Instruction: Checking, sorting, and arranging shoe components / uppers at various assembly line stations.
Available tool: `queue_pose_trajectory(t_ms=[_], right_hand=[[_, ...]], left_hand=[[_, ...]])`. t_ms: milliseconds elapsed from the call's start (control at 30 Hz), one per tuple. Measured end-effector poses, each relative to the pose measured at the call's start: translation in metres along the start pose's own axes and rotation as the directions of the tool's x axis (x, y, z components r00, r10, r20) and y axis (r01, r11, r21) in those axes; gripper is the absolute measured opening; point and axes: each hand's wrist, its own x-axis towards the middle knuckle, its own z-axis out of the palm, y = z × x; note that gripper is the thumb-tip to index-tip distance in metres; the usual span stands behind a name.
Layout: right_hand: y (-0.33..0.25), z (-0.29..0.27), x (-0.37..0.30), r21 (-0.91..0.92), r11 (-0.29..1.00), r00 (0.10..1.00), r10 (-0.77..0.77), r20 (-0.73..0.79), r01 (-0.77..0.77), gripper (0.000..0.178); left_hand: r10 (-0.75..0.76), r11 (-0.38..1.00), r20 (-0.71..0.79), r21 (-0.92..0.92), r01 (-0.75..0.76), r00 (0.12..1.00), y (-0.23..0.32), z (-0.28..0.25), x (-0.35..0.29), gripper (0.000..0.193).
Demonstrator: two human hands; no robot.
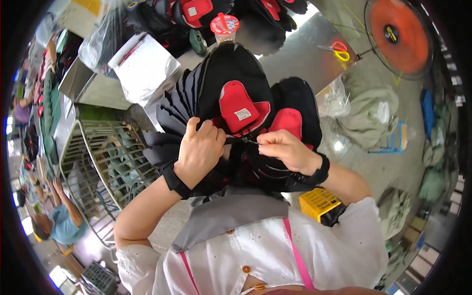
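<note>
- Crate (105, 152) of pale wire or plastic mesh stands at the person's left, beside the metal table (295, 54); another person in a blue shirt (59, 223) sits beyond it at the far left edge.
- White plastic bag (145, 66) lies on the table's left part, above a fanned stack of black fabric pieces (182, 105).
- Left hand (199, 150), with a black wristband, is closed around the black-and-red bag piece (241, 110), thumb up against the fanned stack, fingers curled tight on the fabric.
- That bag piece sits in front of the chest, between both hands, its red padded flap with a small white label facing up.
- Right hand (285, 147), also wearing a black wristband, pinches something thin and dark at the piece's edge, fingertips pressed narrowly together; what it grips is too small to tell.
- Yellow-and-red scissors (337, 50) lie further back on the table.
- Orange fan (398, 32) stands at the upper right, well apart from the hands.
- Yellow basket (319, 202) sits below the right forearm.
</note>
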Motion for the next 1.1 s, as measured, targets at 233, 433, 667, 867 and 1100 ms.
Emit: queue_pose_trajectory(t_ms=[233, 433, 667, 867, 1100], right_hand=[[-0.010, 0.029, -0.007, -0.076, 0.942, 0.943, -0.317, 0.105, 0.326, 0.026], [-0.038, 0.062, -0.034, -0.124, 0.977, 0.984, -0.177, -0.015, 0.174, 0.012], [-0.045, 0.122, -0.041, -0.599, 0.706, 0.893, -0.448, 0.035, 0.378, 0.016], [-0.091, 0.170, -0.036, -0.828, 0.405, 0.858, -0.488, 0.162, 0.387, 0.014], [-0.118, 0.196, -0.026, -0.864, 0.183, 0.803, -0.495, 0.333, 0.470, 0.016]], left_hand=[[0.031, 0.934, -0.136, -0.349, -0.077, 0.990, 0.017, -0.028, -0.006, 0.025], [-0.062, 0.708, -0.197, -0.700, -0.096, 0.978, 0.003, -0.036, -0.044, 0.008], [-0.376, 0.625, -0.284, -0.780, 0.015, 0.882, 0.016, -0.056, -0.112, 0.008], [-0.567, 0.537, -0.383, -0.843, -0.026, 0.729, 0.020, -0.077, -0.151, 0.009], [-0.567, 0.599, -0.410, -0.801, 0.016, 0.715, 0.012, -0.093, -0.172, 0.008]])
